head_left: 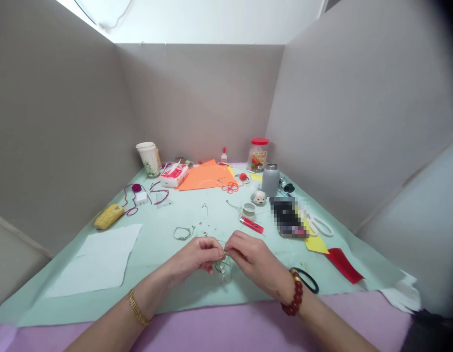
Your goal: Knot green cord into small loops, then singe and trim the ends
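Head view: the left hand and right hand meet at the fingertips, both pinched closed on a thin twisted wire piece, which hangs just below them over the pale green mat. Whether it carries small beads is too fine to tell. A gold bangle circles the left wrist, and a red bead bracelet circles the right.

Just beyond the wire piece lies a similar wire loop, with small scraps scattered nearby. To its right are a red lighter, a small tape roll and a ceramic dog figurine. Further right, a black elastic loop sits near the bracelet. A white paper sheet lies to the left of the wire piece, and an orange paper sheet lies far beyond it.

If the pinch slackened, the springy wire could slip free and drop among those look-alike scraps, making it hard to pick out. Twisting too hard could kink it, and a cut end could prick the fingertips. The bracelet could also snag the elastic loop if the right forearm drifted outward.
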Demonstrator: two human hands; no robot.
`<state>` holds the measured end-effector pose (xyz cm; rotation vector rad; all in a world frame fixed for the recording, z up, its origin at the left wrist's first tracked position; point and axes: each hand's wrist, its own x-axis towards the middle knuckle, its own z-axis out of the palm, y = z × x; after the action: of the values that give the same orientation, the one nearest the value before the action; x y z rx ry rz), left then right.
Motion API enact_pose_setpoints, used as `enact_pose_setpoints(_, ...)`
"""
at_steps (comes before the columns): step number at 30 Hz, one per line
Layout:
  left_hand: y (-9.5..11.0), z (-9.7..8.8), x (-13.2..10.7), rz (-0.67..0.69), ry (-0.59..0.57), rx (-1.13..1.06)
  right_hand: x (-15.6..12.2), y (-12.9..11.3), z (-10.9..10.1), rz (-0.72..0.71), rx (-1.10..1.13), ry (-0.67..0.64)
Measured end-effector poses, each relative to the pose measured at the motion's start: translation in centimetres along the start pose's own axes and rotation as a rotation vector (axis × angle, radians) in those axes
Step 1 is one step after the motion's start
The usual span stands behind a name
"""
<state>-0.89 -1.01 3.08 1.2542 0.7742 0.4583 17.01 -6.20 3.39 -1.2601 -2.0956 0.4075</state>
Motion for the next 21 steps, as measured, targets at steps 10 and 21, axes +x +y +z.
enact_pose_setpoints(10,-0.4,0.3,0.3,0.018,0.111,0.015,-0.7,-0.5,1.0,0.219,0.122,0.089)
enact_pose_setpoints(21,-0.4,0.9,0.0,0.102,0.140,0.060,-0.2,-0.8,1.0,0.451,0.505,0.105)
